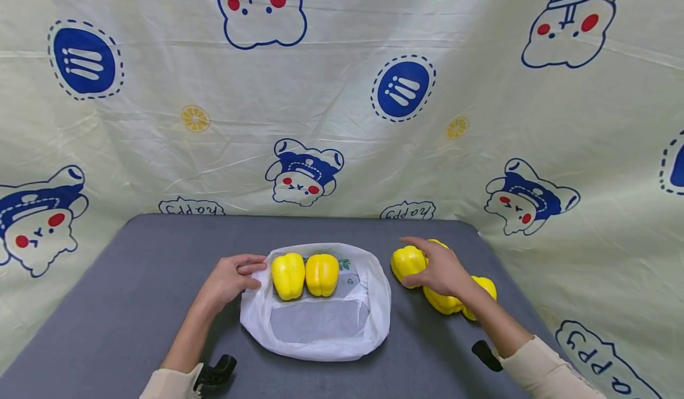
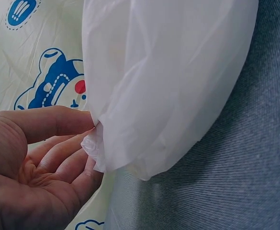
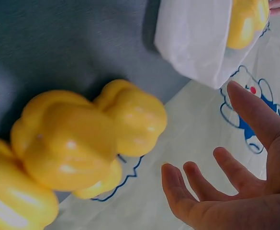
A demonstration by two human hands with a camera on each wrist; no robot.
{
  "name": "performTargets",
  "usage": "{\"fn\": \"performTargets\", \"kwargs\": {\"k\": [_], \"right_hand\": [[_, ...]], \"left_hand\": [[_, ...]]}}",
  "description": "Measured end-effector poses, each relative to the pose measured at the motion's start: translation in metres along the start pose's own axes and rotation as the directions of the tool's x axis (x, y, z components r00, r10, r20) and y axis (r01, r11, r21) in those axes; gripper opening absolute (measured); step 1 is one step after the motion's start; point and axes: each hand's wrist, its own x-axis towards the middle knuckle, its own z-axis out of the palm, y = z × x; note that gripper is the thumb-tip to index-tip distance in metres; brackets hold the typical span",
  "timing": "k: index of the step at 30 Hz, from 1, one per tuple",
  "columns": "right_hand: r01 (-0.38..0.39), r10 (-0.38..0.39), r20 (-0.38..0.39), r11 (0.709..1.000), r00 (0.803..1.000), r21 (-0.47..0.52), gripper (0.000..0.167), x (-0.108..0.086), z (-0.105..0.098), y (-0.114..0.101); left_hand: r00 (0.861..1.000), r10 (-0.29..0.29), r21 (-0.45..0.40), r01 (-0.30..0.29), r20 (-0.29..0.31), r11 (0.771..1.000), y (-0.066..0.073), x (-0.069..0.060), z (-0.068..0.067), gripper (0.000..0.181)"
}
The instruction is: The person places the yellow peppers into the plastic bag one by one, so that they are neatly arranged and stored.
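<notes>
A white plastic bag lies with its mouth spread wide, and two yellow bell peppers sit side by side within it. At the bag's left rim, my left hand pinches the thin plastic between thumb and fingers; the left wrist view shows the gathered bag edge there. To the right of the bag, my right hand hovers over a cluster of several yellow bell peppers, partly covering them in the head view. Its fingers are spread and relaxed, apart from the peppers in the right wrist view.
A grey cloth-covered table carries everything. Behind and beside it hangs a pale printed curtain with cartoon bears. Dark straps are at both wrists, near the beige sleeves.
</notes>
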Motion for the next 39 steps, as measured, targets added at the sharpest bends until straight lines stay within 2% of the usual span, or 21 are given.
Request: {"fn": "performTargets", "kwargs": {"k": [19, 26, 39], "right_hand": [[-0.074, 0.077, 0.049, 0.995, 0.996, -0.068, 0.087, -0.022, -0.015, 0.044], [-0.114, 0.118, 0.058, 0.991, 0.991, -0.072, 0.087, -0.028, -0.009, 0.056], [-0.088, 0.09, 0.042, 0.995, 0.995, -0.051, 0.081, -0.03, 0.003, 0.067]], "left_hand": [[1.0, 0.008, 0.007, -0.008, 0.007, 1.0, -0.001, -0.001, -0.001, 0.051], [1.0, 0.013, 0.004, -0.013, 0.006, 1.0, -0.001, 0.0, -0.001, 0.051], [1.0, 0.014, 0.002, -0.014, 0.007, 1.0, -0.001, -0.001, -0.002, 0.051]]}}
